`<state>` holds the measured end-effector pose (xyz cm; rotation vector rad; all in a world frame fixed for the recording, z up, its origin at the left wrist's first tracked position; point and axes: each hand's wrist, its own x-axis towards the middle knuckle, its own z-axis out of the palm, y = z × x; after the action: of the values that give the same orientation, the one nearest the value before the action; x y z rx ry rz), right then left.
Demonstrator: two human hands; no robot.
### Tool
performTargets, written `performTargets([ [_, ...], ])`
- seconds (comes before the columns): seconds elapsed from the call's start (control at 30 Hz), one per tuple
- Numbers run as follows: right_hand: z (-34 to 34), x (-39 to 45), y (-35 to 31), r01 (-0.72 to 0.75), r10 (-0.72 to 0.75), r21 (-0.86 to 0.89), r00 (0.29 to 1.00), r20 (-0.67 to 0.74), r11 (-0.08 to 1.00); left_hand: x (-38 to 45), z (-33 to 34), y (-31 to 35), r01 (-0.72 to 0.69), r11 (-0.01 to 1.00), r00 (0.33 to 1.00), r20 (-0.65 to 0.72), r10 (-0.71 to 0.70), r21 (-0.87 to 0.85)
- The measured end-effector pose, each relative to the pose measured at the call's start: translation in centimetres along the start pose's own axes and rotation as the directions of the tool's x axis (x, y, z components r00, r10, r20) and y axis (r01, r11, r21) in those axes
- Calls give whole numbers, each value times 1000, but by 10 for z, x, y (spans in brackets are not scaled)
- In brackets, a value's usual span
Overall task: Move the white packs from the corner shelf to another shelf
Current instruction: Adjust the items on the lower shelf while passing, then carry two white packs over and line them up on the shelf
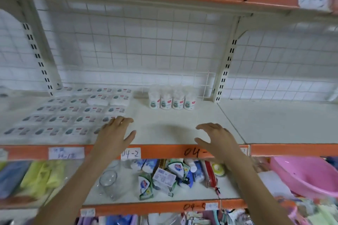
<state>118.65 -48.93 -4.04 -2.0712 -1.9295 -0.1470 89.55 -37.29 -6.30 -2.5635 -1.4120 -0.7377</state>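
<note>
1. Shelf (173,129), white, orange edge; tags "04-2", above "04-3".
2. White packs (73,113): flat rows, shelf's left part.
3. Left hand (117,131), right hand (215,137): fingers spread, holding nothing, over the shelf.

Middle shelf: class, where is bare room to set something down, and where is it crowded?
Free: the patch between the white packs and the bay seam, in front of the tubs, under both hands; also the right bay. Crowded: the left side, covered in packs.
</note>
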Motion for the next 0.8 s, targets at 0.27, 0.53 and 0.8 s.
performTargets([
  [0.27,20,-86,-22,150,-155,56,983,98,987,-148,-36,17,118,986,989,71,-127,117],
  [0.53,45,-100,-149,369,-415,269,899,141,890,-268,-109,-44,395,875,896,94,-434,280],
  [0.8,70,-81,-323,604,-681,387,727,93,697,-376,-179,-125,703,679,708,-113,-697,211],
])
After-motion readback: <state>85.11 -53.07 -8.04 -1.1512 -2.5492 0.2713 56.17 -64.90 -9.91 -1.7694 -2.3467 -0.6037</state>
